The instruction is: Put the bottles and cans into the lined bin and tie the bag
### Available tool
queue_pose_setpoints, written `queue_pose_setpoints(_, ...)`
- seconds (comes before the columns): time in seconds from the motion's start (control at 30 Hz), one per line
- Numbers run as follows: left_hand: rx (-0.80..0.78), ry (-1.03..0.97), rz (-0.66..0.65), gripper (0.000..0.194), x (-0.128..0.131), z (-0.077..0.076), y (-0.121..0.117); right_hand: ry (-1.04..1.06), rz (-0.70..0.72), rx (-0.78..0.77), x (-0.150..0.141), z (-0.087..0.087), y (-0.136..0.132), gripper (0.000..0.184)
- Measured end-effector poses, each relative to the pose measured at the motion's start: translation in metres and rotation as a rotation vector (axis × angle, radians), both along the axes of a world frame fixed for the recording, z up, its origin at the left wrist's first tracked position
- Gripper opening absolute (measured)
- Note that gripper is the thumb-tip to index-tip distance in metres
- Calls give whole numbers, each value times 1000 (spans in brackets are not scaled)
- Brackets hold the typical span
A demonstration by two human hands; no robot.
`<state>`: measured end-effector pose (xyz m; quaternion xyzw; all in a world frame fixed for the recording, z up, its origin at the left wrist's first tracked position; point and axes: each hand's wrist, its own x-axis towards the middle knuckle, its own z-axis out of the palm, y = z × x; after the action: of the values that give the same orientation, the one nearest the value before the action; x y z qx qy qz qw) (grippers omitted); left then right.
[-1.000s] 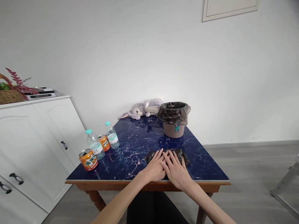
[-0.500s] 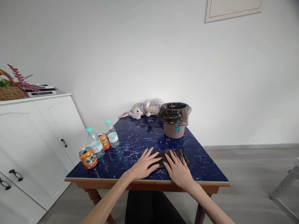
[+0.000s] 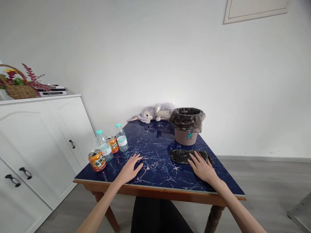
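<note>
Under the spread fingers of my right hand [image 3: 202,167] lies a folded black plastic bag [image 3: 180,156], flat on the right part of the blue marbled table [image 3: 155,145]. My left hand [image 3: 130,169] rests on the tabletop with fingers apart, holding nothing. Nearest to it on the left are an orange drink can [image 3: 97,161] with its top opened and a clear water bottle [image 3: 106,149] with a turquoise cap. Just behind them stand a second orange can [image 3: 113,144] and a second water bottle [image 3: 121,139].
Beyond the bag stands a beige trash bin [image 3: 182,137] lined with a black bag. A plush rabbit [image 3: 152,113] lies at the table's far end by the wall. To the left is a white cabinet [image 3: 68,119] with a flower basket [image 3: 21,91] on top.
The black bag has moved right and slightly away, under my right hand. My left hand has come off the bag and moved left to the bare tabletop. The view has shifted slightly.
</note>
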<state>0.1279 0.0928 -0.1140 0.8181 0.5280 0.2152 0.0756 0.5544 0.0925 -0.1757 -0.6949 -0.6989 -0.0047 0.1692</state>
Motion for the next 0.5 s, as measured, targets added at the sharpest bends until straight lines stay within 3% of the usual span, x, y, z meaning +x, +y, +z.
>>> queue_pose_setpoints(0.13, 37, 10, 18, 50, 6, -3, -4, -37, -19, 103, -2, 3, -5, 55)
queue_pose_setpoints(0.27, 38, 22, 47, 50, 9, -7, -12, 92, 210, 325, -35, 10, -32, 51)
queue_pose_setpoints(0.4, 46, -6, 81, 49, 11, -8, -17, 340, 550, 217, -59, 23, -55, 44)
queue_pose_setpoints(0.5, 49, -21, 105, 48, 12, -6, -19, 485, 622, 124, -62, 32, -62, 41)
